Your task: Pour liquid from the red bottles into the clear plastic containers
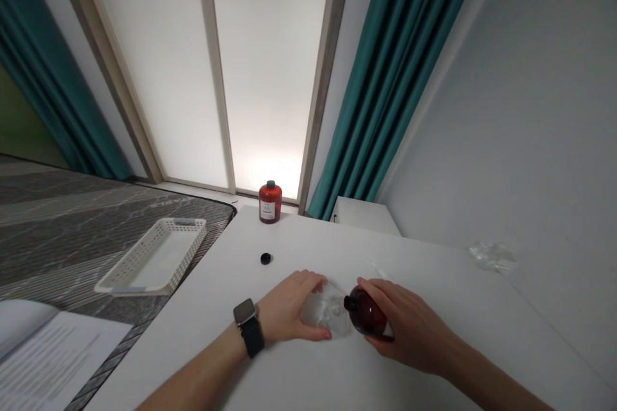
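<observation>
My left hand [299, 307], with a watch on its wrist, is wrapped round a clear bottle [332, 309] on the white table [216, 308]. In my right hand [409, 321] is a dark red-brown bottle [369, 313], tilted on its side. Its uncapped black neck points left, close to the clear bottle's top. Whether the two touch or any liquid flows, I cannot tell. Beyond my left hand a small black cap [265, 259] lies on the table. Another red-brown bottle [270, 203], with a white label and dark cap, stands upright at the far edge.
To the left, a white plastic basket [161, 257] rests on a grey patterned surface [43, 218], with an open book [62, 353] nearer me. Crumpled clear plastic [491, 257] lies at the right by the wall. A white cabinet [366, 215] stands behind the table.
</observation>
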A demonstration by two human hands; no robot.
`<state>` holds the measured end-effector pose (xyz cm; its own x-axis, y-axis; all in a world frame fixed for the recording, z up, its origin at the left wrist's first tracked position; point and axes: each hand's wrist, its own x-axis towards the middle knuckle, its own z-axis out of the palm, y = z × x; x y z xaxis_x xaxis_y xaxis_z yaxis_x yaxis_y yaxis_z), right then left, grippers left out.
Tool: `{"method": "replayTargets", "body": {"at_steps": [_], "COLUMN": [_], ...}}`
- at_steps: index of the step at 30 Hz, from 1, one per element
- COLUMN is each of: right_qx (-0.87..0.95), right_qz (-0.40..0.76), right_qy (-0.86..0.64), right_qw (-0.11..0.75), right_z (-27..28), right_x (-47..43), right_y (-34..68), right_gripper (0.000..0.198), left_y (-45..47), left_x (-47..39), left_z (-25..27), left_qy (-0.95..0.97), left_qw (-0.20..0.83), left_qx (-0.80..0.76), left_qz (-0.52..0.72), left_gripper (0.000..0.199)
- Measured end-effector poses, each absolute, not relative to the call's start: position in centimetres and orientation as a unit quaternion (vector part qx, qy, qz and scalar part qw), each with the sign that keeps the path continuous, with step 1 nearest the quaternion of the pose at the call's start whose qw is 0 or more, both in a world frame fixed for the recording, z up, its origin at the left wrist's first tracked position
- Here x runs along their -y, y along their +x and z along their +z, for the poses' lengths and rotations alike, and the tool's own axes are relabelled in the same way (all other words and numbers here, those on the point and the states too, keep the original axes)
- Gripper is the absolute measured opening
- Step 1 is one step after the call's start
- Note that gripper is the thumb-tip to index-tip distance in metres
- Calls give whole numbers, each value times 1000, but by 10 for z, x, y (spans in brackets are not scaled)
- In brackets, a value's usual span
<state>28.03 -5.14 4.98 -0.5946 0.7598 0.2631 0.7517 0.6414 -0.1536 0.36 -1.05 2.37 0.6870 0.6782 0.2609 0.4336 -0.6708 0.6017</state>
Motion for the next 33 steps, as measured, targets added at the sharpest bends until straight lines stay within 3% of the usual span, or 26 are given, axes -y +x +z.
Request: {"method": "replayTargets", "body": {"at_steps": [16, 33], "right_qx": [901, 899], "right_qz": [17, 23], "right_qy": [-428, -437], "right_qw": [75, 23], "right_z": [65, 81], "right_x": [51, 51], "right_y": [277, 273], "right_gripper": [80, 80], "left_y": [6, 8], "left_x": [15, 16], "left_z": [24, 26], "left_qy": [849, 856], "left_qw": [317, 303], "left_qx": [-333, -334], "left_qz": [262, 253], "left_gripper": [62, 68]}}
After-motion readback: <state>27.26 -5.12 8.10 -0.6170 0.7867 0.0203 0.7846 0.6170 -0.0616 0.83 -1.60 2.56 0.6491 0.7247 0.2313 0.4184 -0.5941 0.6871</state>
